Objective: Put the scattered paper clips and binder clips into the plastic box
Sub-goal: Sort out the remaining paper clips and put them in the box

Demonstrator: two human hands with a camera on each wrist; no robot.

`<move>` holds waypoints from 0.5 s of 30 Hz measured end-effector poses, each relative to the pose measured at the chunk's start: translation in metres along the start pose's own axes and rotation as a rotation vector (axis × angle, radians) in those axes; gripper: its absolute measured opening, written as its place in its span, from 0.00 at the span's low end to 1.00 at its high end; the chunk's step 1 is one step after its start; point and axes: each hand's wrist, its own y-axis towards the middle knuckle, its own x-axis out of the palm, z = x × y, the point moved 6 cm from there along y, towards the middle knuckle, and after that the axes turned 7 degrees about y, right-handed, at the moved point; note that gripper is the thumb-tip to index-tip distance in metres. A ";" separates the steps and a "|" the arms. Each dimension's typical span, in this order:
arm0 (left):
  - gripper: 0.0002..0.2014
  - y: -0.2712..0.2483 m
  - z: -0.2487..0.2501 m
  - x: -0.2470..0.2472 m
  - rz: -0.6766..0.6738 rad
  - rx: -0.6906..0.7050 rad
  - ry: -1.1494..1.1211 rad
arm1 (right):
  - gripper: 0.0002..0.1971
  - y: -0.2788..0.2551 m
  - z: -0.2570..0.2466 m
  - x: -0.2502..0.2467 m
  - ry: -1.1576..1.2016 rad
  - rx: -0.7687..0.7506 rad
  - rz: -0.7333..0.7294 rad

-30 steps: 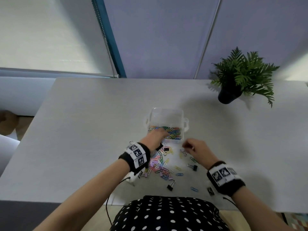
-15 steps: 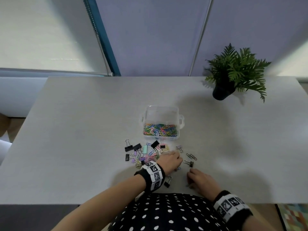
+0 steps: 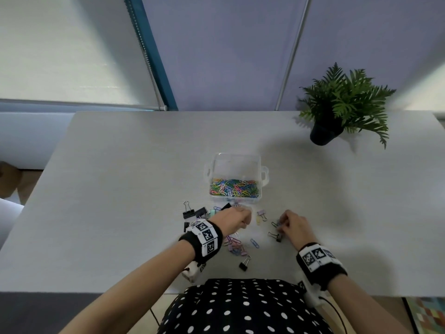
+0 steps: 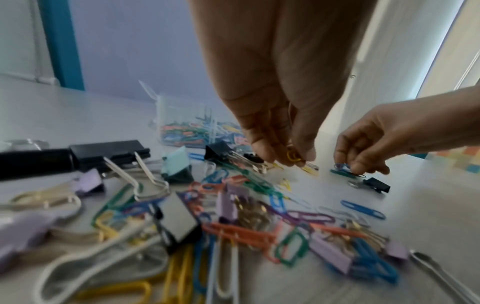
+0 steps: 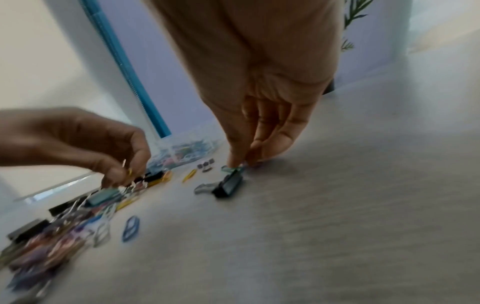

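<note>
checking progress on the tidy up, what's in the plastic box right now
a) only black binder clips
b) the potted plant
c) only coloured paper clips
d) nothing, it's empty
c: the head view shows the plastic box holding a layer of coloured paper clips, while the black binder clips lie on the table in front of it.

The box (image 3: 237,165) is clear, glossy plastic. The paper clips (image 3: 234,188) inside it look plastic-coated, in smooth bright colours. Near the front edge, the binder clips (image 4: 109,152) have glossy black or matt pastel bodies and shiny wire handles. The table (image 3: 120,177) is matt, with a fine grey grain. The wristbands (image 3: 204,239) are black cloth.
</note>
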 end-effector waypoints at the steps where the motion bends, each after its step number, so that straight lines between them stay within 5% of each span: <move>1: 0.03 0.000 0.000 -0.002 -0.003 0.015 -0.014 | 0.08 0.000 -0.001 0.004 -0.034 0.020 0.003; 9: 0.10 -0.007 0.022 0.022 -0.149 0.133 0.163 | 0.05 -0.003 -0.013 0.014 -0.295 -0.026 0.025; 15: 0.12 -0.012 0.036 0.026 -0.101 0.172 0.392 | 0.05 -0.009 -0.020 0.017 -0.371 -0.076 0.016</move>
